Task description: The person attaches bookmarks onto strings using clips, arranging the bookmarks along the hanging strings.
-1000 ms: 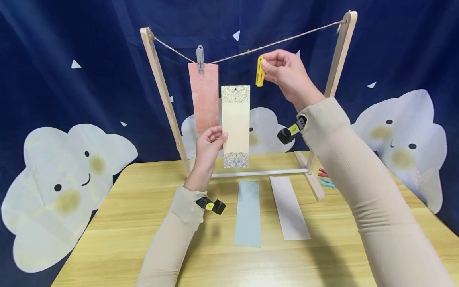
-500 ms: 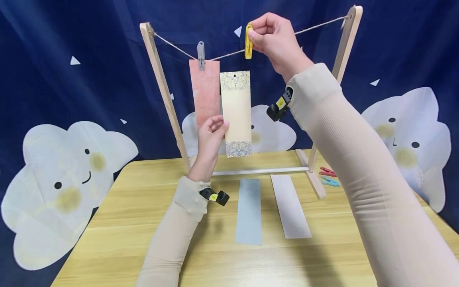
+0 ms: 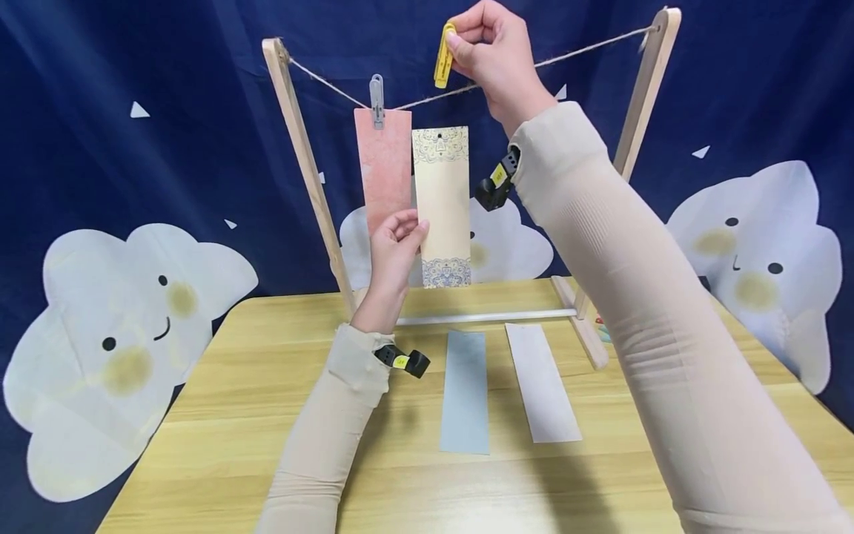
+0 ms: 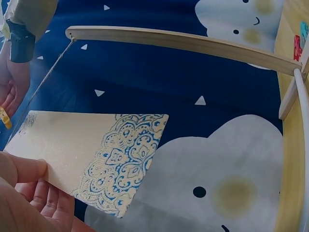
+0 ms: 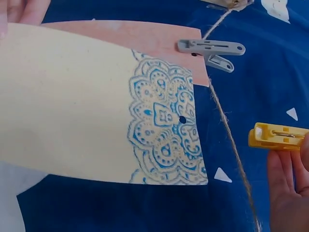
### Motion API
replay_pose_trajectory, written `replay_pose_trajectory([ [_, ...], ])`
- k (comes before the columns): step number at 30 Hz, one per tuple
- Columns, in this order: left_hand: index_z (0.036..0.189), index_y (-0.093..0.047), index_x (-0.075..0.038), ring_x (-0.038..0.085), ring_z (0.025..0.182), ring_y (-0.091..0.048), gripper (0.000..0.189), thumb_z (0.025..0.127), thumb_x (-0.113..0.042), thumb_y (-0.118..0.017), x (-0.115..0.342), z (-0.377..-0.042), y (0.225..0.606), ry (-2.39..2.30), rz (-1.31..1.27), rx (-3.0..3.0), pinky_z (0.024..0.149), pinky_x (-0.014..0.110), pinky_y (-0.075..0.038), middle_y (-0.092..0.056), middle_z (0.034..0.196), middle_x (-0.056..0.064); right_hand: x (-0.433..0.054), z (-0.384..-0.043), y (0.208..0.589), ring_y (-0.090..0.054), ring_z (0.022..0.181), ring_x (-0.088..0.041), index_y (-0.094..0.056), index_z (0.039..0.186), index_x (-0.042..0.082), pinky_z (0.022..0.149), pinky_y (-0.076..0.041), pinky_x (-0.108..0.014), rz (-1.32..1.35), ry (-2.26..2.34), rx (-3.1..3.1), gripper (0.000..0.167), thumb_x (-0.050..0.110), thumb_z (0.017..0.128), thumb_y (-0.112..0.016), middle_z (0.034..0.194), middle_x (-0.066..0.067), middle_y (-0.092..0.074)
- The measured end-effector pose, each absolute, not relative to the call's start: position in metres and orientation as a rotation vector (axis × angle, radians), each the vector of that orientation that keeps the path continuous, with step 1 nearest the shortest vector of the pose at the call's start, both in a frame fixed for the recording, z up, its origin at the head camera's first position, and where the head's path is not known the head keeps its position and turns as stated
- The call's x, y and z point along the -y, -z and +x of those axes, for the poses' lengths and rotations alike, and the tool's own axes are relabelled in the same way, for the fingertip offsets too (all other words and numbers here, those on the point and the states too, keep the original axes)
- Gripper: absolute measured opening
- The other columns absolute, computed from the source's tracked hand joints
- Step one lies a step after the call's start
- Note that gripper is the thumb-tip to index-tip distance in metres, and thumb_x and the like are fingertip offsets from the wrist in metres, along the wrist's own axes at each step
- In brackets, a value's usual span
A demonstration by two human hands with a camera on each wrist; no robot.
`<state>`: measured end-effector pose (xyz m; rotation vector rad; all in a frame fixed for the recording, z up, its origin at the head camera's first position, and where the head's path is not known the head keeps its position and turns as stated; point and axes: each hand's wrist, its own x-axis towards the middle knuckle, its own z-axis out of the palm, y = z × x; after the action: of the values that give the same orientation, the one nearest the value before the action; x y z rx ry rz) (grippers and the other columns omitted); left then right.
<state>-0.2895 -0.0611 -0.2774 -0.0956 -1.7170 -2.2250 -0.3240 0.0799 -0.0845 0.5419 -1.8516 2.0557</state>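
Note:
My left hand (image 3: pixel 395 251) pinches the left edge of a cream bookmark (image 3: pixel 443 204) with blue lace patterns at both ends. The bookmark hangs upright just below the twine (image 3: pixel 437 96), and a small hole shows near its top in the right wrist view. Above the twine, my right hand (image 3: pixel 497 59) pinches a yellow clothespin (image 3: pixel 444 55) between thumb and fingers. In the right wrist view the yellow clothespin (image 5: pixel 280 137) is apart from both twine and bookmark. A grey clothespin (image 3: pixel 376 101) fastens a pink bookmark (image 3: pixel 385 163) to the twine, beside the cream one.
A wooden frame's left post (image 3: pixel 303 156) and right post (image 3: pixel 643 96) carry the twine. A blue-grey card (image 3: pixel 465 393) and a pale lilac card (image 3: pixel 543 382) lie on the wooden table (image 3: pixel 220 415). Red (image 4: pixel 297 47) and teal clothespins (image 4: pixel 303 31) lie by the right foot.
My right hand has risen and moved left with the yellow clothespin, from below the twine to above it. My left hand has lifted the cream bookmark higher, closer to the twine.

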Motion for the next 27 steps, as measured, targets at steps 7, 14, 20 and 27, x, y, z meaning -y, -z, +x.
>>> replay_pose_trajectory([
  [7,0.099,-0.062,0.0,0.004,0.066,-0.054,0.015,0.084,0.004,-0.065,0.0609,-0.2894,0.2802,2.223,-0.103,1.706,0.054,0.016,-0.045,-0.063,0.085,0.007,-0.0757,-0.3293,0.087,-0.055,0.077,-0.012,-0.059,0.082,0.009,0.085,-0.048,-0.022,0.517,-1.951,1.922,0.008,0.002,0.087,-0.061,0.078,-0.001,-0.057],
  [14,0.1,-0.062,0.002,0.004,0.066,-0.054,0.017,0.084,0.003,-0.065,0.0598,-0.2898,0.2805,2.208,-0.1,1.718,0.054,0.016,-0.045,-0.062,0.083,0.004,-0.0755,-0.3316,0.0894,-0.05,0.074,-0.012,-0.06,0.082,0.009,0.082,-0.046,-0.024,0.499,-1.908,2.011,0.008,0.005,0.087,-0.061,0.078,0.0,-0.059],
  [20,0.099,-0.062,0.001,0.004,0.066,-0.054,0.015,0.084,0.003,-0.065,0.06,-0.2893,0.279,2.196,-0.089,1.721,0.054,0.016,-0.044,-0.062,0.083,0.005,-0.0761,-0.3302,0.0899,-0.052,0.078,-0.012,-0.061,0.083,0.009,0.086,-0.046,-0.023,0.466,-1.878,2.115,0.006,0.006,0.088,-0.061,0.08,0.0,-0.061],
  [27,0.097,-0.063,0.0,0.005,0.067,-0.054,0.014,0.083,0.003,-0.066,0.0595,-0.2894,0.2781,2.194,-0.1,1.706,0.054,0.016,-0.045,-0.063,0.081,0.003,-0.0766,-0.3292,0.0901,-0.055,0.085,-0.013,-0.063,0.085,0.01,0.089,-0.047,-0.023,0.43,-1.784,2.279,0.005,0.008,0.09,-0.061,0.089,-0.001,-0.063],
])
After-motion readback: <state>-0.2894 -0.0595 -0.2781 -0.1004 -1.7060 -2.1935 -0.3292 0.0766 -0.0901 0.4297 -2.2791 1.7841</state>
